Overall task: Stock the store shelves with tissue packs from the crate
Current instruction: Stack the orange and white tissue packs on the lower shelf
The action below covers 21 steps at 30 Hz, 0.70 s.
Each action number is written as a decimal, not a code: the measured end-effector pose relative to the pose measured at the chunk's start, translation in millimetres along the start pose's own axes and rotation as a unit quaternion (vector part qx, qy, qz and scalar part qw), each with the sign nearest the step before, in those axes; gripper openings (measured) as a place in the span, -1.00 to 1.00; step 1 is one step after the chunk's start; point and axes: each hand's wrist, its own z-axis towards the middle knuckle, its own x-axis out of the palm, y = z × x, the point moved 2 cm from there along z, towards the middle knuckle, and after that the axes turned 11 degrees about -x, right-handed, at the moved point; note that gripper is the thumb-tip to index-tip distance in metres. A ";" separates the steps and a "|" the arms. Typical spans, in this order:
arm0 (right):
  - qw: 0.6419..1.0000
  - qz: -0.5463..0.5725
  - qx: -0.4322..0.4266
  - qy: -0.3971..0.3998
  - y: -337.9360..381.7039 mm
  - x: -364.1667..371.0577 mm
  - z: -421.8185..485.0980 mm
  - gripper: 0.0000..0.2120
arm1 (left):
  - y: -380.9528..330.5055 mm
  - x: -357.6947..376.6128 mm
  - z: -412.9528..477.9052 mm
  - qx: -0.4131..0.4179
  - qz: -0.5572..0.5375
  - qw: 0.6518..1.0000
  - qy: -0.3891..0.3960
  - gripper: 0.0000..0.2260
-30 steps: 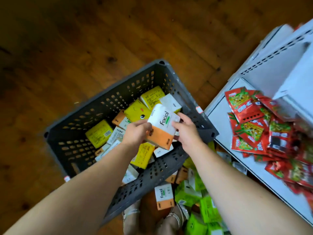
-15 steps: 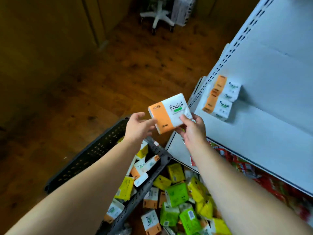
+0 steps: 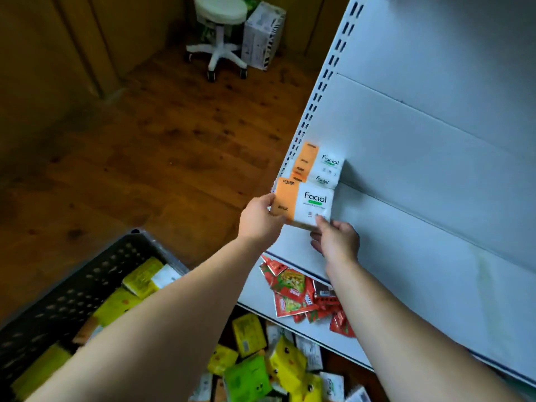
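Note:
An orange-and-white "Facial" tissue pack [image 3: 304, 202] is held between both hands over the left end of a white shelf [image 3: 406, 216]. My left hand [image 3: 259, 220] grips its orange left edge. My right hand [image 3: 336, 239] pinches its lower right corner from below. Just behind it, two matching Facial packs [image 3: 320, 166] are stacked on the same shelf against the back panel. The dark grey perforated crate [image 3: 72, 288] stands on the floor at lower left with yellow and white tissue packs [image 3: 145, 278] inside.
Red snack packets [image 3: 301, 294] lie on the lower shelf. Green, yellow and white tissue packs [image 3: 269, 369] are heaped on the floor under it. A white wheeled stool [image 3: 220, 30] and a cardboard box [image 3: 262, 33] stand on the wooden floor at the back.
Both hands lifted the Facial pack out of the crate and carried it up and right to the shelf, beside the stacked packs. The view swung from the crate to the shelf.

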 end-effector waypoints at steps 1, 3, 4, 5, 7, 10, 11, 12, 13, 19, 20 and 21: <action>1.000 -0.017 -0.005 0.005 -4.5 1.0 9.1 -0.82 | -2.0 5.6 8.7 0.003 0.017 1.000 -0.006 -0.60; 0.998 -0.060 -0.028 0.010 -14.1 1.8 25.8 -0.80 | -2.9 17.1 25.4 0.010 0.038 0.999 -0.019 -0.60; 0.995 -0.086 -0.045 0.014 -17.7 2.3 32.7 -0.82 | -2.0 22.6 32.4 0.018 0.047 0.998 -0.028 -0.61; 0.992 -0.110 -0.063 0.017 -20.9 2.8 38.8 -0.84 | -1.2 27.1 37.5 0.024 0.053 0.998 -0.033 -0.62; 0.986 -0.144 -0.087 0.018 -25.4 2.7 46.7 -0.80 | -0.9 33.1 44.2 0.040 0.066 0.996 -0.038 -0.64; 0.981 -0.161 -0.108 0.004 -27.4 1.8 54.2 -0.76 | -2.9 37.5 52.9 0.054 0.080 0.994 -0.042 -0.63; 0.980 -0.163 -0.115 0.002 -26.8 1.7 56.3 -0.76 | -4.6 38.2 55.1 0.057 0.082 0.994 -0.038 -0.62; 0.979 -0.167 -0.120 0.003 -26.1 2.7 57.7 -0.76 | -6.6 38.7 57.3 0.058 0.084 0.994 -0.032 -0.59; 0.977 -0.172 -0.123 0.004 -25.6 4.0 59.6 -0.76 | -8.0 38.5 59.6 0.056 0.083 0.995 -0.026 -0.56; 0.970 -0.198 -0.138 0.014 -24.9 5.7 67.3 -0.74 | -10.5 40.7 67.3 0.040 0.072 0.996 -0.021 -0.59; 0.969 -0.204 -0.138 0.019 -24.5 5.4 68.2 -0.74 | -9.9 41.1 68.2 0.035 0.070 0.997 -0.022 -0.63; 0.969 -0.207 -0.136 0.023 -24.7 5.3 69.2 -0.73 | -9.5 41.2 68.2 0.034 0.068 0.997 -0.023 -0.66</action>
